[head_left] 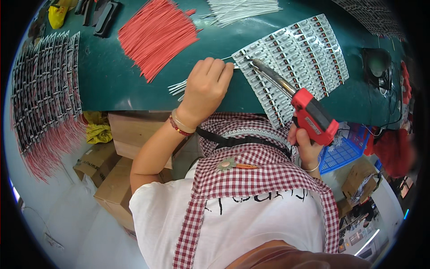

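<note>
My left hand [205,89] is closed around a small bunch of white wires [176,88], whose ends stick out on both sides of it. The wires' right ends reach the left corner of a panel of small circuit boards [309,49] lying tilted on the green table. In my right hand [306,148], at the table's front edge, is a red and black soldering gun [313,114]. Its metal barrel slants up and left over the panel, with the tip near that same corner, close to the wire ends. Whether the tip touches the board, I cannot tell.
Red wires [159,38] and more white wires [242,10] lie in piles farther back on the table [219,45]. Wired boards [47,89] hang over the left edge. A black stand [377,67] is at right. Cardboard boxes [114,184] and a blue crate [336,154] sit below.
</note>
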Demonstrator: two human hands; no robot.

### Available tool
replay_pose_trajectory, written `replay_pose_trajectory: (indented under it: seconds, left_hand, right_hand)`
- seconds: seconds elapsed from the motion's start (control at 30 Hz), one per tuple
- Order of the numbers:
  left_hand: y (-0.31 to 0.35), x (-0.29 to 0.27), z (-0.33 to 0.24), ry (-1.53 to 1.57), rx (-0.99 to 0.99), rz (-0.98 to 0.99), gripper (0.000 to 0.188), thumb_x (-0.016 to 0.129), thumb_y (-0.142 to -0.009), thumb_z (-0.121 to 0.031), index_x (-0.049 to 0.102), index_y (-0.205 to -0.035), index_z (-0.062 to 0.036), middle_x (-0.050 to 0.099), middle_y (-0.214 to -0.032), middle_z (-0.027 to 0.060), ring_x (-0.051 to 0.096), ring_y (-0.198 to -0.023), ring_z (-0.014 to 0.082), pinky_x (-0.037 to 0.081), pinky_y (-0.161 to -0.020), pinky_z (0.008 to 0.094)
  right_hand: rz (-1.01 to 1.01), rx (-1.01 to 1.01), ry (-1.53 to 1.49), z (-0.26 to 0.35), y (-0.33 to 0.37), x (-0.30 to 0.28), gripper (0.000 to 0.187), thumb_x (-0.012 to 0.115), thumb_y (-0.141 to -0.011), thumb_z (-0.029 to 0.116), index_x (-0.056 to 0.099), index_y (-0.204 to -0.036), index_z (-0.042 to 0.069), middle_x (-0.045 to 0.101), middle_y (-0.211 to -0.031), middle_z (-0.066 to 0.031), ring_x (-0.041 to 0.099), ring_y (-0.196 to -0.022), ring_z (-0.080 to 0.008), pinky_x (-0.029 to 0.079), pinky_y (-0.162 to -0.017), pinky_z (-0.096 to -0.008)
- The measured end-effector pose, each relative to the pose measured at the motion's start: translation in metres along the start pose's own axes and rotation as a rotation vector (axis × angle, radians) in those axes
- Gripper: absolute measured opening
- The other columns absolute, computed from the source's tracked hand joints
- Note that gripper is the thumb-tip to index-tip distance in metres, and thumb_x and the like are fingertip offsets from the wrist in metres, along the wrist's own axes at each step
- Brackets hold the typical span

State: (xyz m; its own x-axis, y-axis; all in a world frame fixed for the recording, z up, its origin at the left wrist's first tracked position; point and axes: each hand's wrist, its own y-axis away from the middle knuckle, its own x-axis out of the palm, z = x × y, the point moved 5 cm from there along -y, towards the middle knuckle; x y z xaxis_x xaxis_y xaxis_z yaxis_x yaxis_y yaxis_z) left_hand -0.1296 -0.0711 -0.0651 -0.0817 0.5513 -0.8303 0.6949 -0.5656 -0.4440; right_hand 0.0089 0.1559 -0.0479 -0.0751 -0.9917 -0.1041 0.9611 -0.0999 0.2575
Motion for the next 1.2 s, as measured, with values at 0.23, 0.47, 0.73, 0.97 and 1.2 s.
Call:
replay_pose_trajectory:
  seconds: [0.23, 0.47, 0.73, 0.97, 1.2]
  left_hand:
    - [-0.002, 0.002, -0.001, -0.017, 0.018, -0.006, 0.022, 0.067, -0.075, -0.001, 0.067, -0.098, -0.0005, 0.054, -0.08, 0.0068, 0.053, -0.072, 0.0225, 0.043, -0.064, 0.0348]
    - [-0.001, 0.003, -0.001, -0.037, 0.014, 0.017, 0.023, 0.066, -0.075, -0.002, 0.067, -0.098, 0.0001, 0.053, -0.08, 0.0068, 0.053, -0.072, 0.0221, 0.043, -0.064, 0.0343]
    - [-0.001, 0.003, -0.001, -0.039, 0.015, 0.024, 0.023, 0.066, -0.075, -0.002, 0.067, -0.098, 0.0001, 0.052, -0.08, 0.0069, 0.053, -0.072, 0.0222, 0.042, -0.064, 0.0346]
    - [-0.002, 0.001, -0.001, -0.058, 0.016, 0.028, 0.023, 0.066, -0.075, -0.002, 0.067, -0.098, 0.0, 0.052, -0.08, 0.0069, 0.053, -0.073, 0.0224, 0.042, -0.065, 0.0348]
    - [0.0, 0.006, 0.0, -0.087, 0.058, -0.019, 0.017, 0.063, -0.073, -0.006, 0.063, -0.089, 0.0003, 0.048, -0.077, 0.0064, 0.05, -0.072, 0.0206, 0.041, -0.065, 0.0327]
  right_hand:
    - [-0.013, -0.032, 0.175, -0.013, 0.0, 0.006, 0.029, 0.06, -0.099, 0.019, 0.058, -0.116, -0.004, 0.06, -0.072, -0.0065, 0.053, -0.058, -0.0116, 0.043, -0.055, -0.0259]
    - [0.069, -0.132, 0.38, -0.026, 0.003, -0.001, 0.021, 0.061, -0.099, 0.019, 0.059, -0.09, 0.0, 0.058, -0.073, -0.0044, 0.053, -0.062, -0.0111, 0.042, -0.057, -0.0268]
    - [-0.103, -0.008, 0.23, -0.016, 0.008, -0.006, 0.019, 0.074, -0.079, 0.01, 0.072, -0.097, 0.004, 0.072, -0.089, -0.0105, 0.069, -0.071, -0.024, 0.052, -0.065, -0.0331]
    - [0.013, -0.13, 0.439, -0.025, 0.004, -0.007, 0.021, 0.074, -0.076, 0.007, 0.071, -0.097, 0.004, 0.07, -0.087, -0.0107, 0.068, -0.068, -0.0257, 0.052, -0.06, -0.0335]
    - [0.042, -0.066, 0.448, -0.014, -0.005, 0.004, 0.024, 0.073, -0.073, 0.006, 0.07, -0.097, 0.005, 0.067, -0.084, -0.0107, 0.066, -0.064, -0.0274, 0.051, -0.058, -0.0338]
